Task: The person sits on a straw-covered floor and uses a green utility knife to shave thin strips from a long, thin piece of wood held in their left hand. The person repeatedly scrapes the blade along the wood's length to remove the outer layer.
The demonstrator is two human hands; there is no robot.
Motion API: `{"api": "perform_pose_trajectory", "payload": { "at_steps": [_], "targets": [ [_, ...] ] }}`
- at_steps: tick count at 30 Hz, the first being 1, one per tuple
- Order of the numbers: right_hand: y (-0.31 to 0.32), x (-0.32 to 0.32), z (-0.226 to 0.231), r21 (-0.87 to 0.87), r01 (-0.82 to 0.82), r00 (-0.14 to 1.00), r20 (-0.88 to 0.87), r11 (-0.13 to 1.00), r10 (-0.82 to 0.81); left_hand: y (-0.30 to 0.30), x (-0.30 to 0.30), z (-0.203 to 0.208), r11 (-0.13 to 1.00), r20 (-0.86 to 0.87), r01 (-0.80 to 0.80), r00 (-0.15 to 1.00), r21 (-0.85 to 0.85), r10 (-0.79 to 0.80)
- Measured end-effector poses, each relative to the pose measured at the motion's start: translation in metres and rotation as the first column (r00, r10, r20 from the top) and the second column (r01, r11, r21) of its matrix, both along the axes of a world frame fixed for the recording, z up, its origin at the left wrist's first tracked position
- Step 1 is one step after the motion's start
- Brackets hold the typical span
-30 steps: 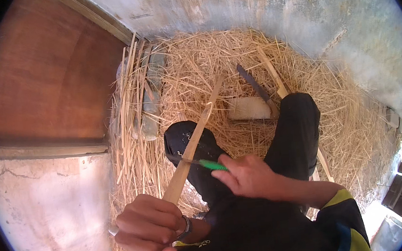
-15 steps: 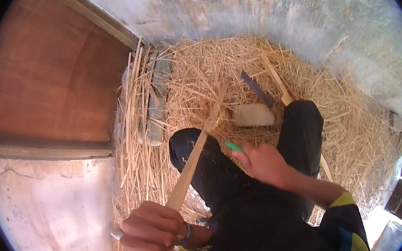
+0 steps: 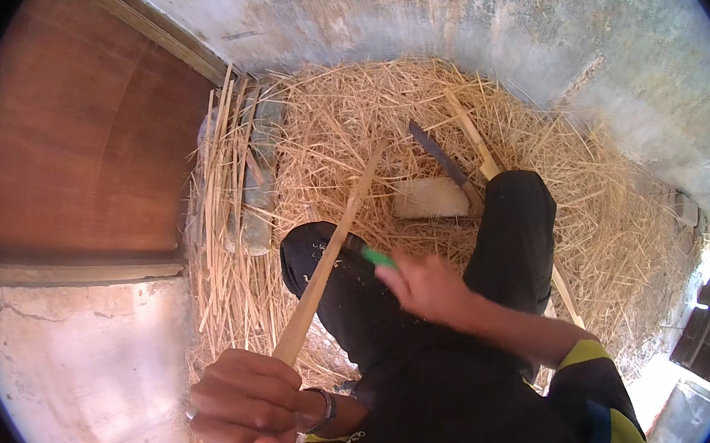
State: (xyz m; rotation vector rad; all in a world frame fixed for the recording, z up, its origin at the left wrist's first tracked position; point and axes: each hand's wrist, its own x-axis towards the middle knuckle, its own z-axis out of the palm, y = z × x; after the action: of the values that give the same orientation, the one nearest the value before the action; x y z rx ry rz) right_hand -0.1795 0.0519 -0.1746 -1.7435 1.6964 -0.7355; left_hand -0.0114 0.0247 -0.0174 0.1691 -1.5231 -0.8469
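Observation:
My left hand (image 3: 248, 398) is closed round the lower end of a long, pale strip of wood or bamboo (image 3: 325, 267). The strip slants up and away over my left knee, its far end above the shavings. In my right hand (image 3: 428, 287) is a green-handled knife (image 3: 378, 258), smeared a little by motion. Its dark blade reaches left to the strip near the knee; whether it touches cannot be made out. Small pale shavings cling to the black trouser leg (image 3: 305, 256).
A dark, long blade (image 3: 441, 158) leans against a pale block (image 3: 430, 198) ahead of my knees. Another pale strip (image 3: 470, 129) lies beyond my right knee. Straw-like shavings (image 3: 335, 104) cover the floor. Long thin strips (image 3: 220, 192) are heaped left, beside a brown door panel (image 3: 73, 137). A stained wall (image 3: 472, 14) stands ahead.
My right hand and the knife have moved left, bringing the blade to the strip. The left hand still grips the strip. The whole view has shifted slightly.

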Motion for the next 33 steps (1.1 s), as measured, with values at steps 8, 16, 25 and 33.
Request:
{"api": "perform_pose_trajectory", "payload": {
  "at_steps": [8,16,25,33],
  "targets": [
    [-0.024,-0.011,0.001,-0.106,-0.056,0.994,-0.103,0.993,0.045,0.0,0.002,-0.002,0.997,-0.002,-0.074,0.997,0.023,0.074],
    [-0.034,-0.014,-0.025,0.025,0.074,0.979,-0.193,0.997,-0.068,0.001,0.001,0.0,0.991,-0.023,-0.129,0.991,0.039,0.13],
    [-0.037,-0.031,-0.04,0.063,0.094,0.982,-0.169,0.994,-0.082,0.006,-0.008,0.0,0.985,-0.003,-0.172,0.985,0.029,0.172],
    [0.011,-0.005,0.09,-0.037,-0.215,0.913,0.346,0.976,0.215,0.004,-0.006,-0.005,0.994,0.003,-0.111,0.994,-0.021,0.111]
  ]
}}
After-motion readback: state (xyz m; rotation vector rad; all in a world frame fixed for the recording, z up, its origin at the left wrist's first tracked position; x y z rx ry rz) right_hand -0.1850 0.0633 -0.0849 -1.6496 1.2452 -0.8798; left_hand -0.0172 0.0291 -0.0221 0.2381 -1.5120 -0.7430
